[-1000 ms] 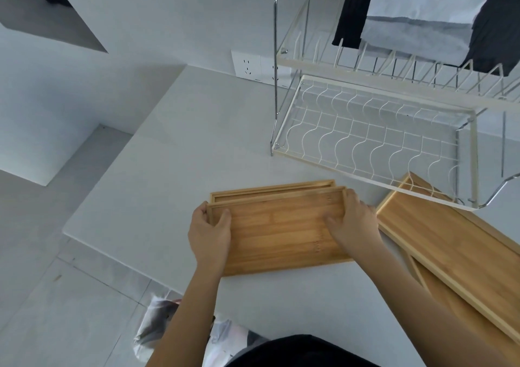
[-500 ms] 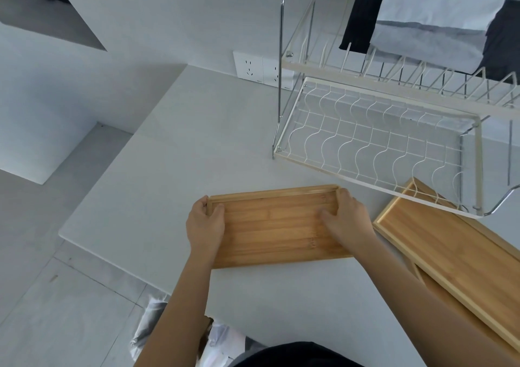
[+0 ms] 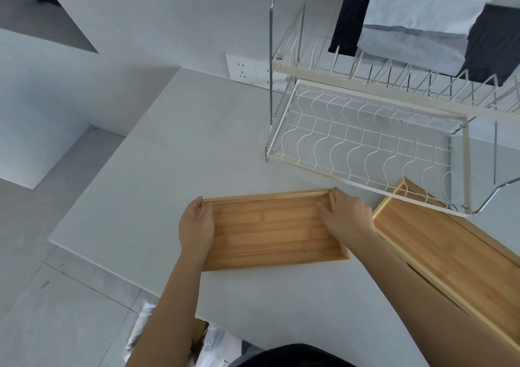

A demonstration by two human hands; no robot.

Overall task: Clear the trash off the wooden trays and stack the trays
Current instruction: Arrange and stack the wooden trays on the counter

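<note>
A second ago a second tray's rim showed behind the held one; now only one wooden tray (image 3: 270, 233) shows at lower centre of the frame, flat on the pale desk (image 3: 174, 153). Its bare, banded bamboo floor has a low raised rim. The left hand (image 3: 197, 224) grips its left end, and the right hand (image 3: 347, 220) clasps its right end, thumb inside. Lower right, a longer tray (image 3: 450, 254) lies partly beneath the wire dish rack (image 3: 365, 141).

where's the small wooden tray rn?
Head view, low centre: small wooden tray flat on the white counter, left hand and right hand gripping its ends, near the dish rack.
</note>
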